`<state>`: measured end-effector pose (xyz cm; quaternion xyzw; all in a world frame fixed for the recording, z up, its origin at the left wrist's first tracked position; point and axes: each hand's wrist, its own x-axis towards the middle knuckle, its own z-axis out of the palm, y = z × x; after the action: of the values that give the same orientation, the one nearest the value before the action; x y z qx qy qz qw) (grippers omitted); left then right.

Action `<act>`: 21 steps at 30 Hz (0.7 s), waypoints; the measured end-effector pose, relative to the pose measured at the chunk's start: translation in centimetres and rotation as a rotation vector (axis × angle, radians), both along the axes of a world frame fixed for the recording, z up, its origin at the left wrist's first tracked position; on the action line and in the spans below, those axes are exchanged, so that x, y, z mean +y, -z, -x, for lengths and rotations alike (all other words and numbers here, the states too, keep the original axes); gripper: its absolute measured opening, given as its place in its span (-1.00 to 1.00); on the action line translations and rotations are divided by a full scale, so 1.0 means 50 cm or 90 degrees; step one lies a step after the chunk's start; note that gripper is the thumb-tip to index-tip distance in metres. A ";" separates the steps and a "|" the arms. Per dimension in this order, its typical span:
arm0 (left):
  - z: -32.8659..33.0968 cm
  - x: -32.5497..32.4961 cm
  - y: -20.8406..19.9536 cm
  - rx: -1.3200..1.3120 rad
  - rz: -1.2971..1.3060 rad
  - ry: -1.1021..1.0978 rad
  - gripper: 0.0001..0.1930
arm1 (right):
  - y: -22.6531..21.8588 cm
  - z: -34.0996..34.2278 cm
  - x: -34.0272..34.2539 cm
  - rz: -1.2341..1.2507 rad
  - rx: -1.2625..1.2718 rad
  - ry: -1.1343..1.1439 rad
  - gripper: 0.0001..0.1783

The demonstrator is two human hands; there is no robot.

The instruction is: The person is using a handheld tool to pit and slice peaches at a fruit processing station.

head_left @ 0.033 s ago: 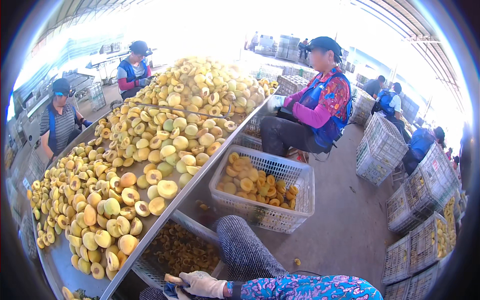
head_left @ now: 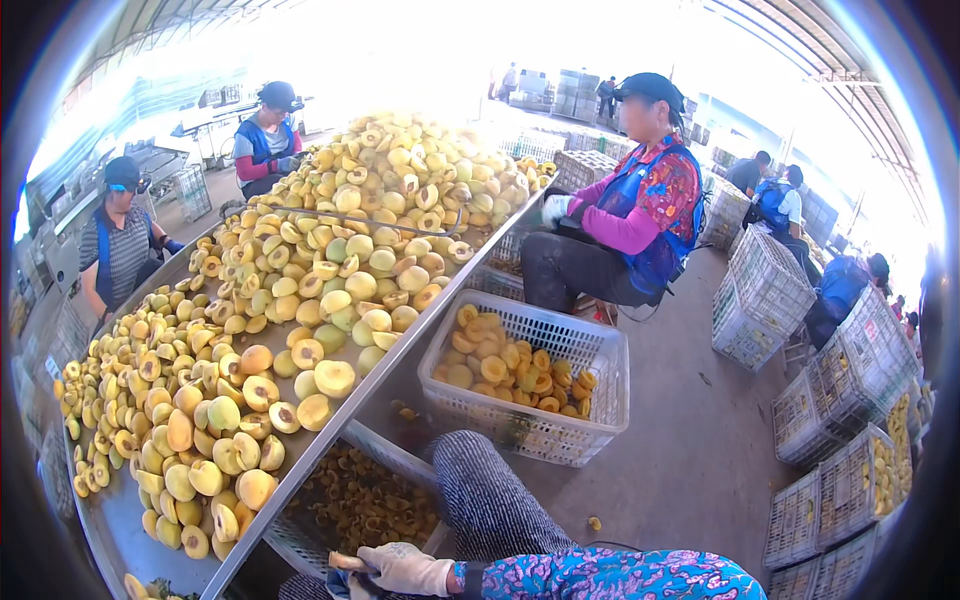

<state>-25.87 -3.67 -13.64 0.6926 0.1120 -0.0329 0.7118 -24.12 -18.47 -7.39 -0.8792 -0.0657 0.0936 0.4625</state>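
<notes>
My right hand [head_left: 408,568], in a whitish work glove, is closed at the bottom edge, beside the metal table's rim. A small tan piece [head_left: 347,561] sticks out past its fingertips; whether it is fruit or a tool's handle is unclear. Just below, a dark blue patch [head_left: 338,582] may belong to my left hand, whose fingers are mostly cut off by the frame. Halved yellow peaches [head_left: 230,415] are heaped on the metal table [head_left: 330,440] to the left. Under its edge, below my hands' far side, stands a crate of brownish fruit scraps [head_left: 365,500].
A white plastic crate [head_left: 590,425] of peach halves stands past my knee [head_left: 490,490]. A co-worker [head_left: 650,200] sits beyond it; two others sit across the table. Stacked crates [head_left: 840,390] line the right. A bent rod [head_left: 370,220] lies on the heap.
The seated co-worker's gloved hands beyond the crate have shifted slightly. The dark blue patch by my right hand shows a little less; the tan piece stays about in place.
</notes>
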 end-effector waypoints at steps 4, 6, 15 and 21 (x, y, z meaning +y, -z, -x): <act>-0.012 0.023 -0.082 0.162 0.288 0.100 -0.82 | -0.032 -0.008 -0.027 -0.049 0.015 -0.063 -0.80; -0.012 0.029 -0.110 0.118 0.266 0.183 -0.86 | -0.038 -0.008 -0.021 -0.065 0.017 -0.066 -0.79; -0.016 0.027 -0.046 0.172 0.299 0.054 -0.73 | -0.004 0.000 0.034 -0.053 0.062 -0.030 -0.80; -0.012 -0.011 -0.038 0.016 0.174 -0.040 -0.70 | -0.010 0.003 0.055 -0.031 0.003 -0.023 -0.74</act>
<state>-25.29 -4.24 -11.74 0.5849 0.1369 -0.0339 0.7988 -24.30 -15.70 -6.91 -0.8663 -0.0829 0.1022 0.4819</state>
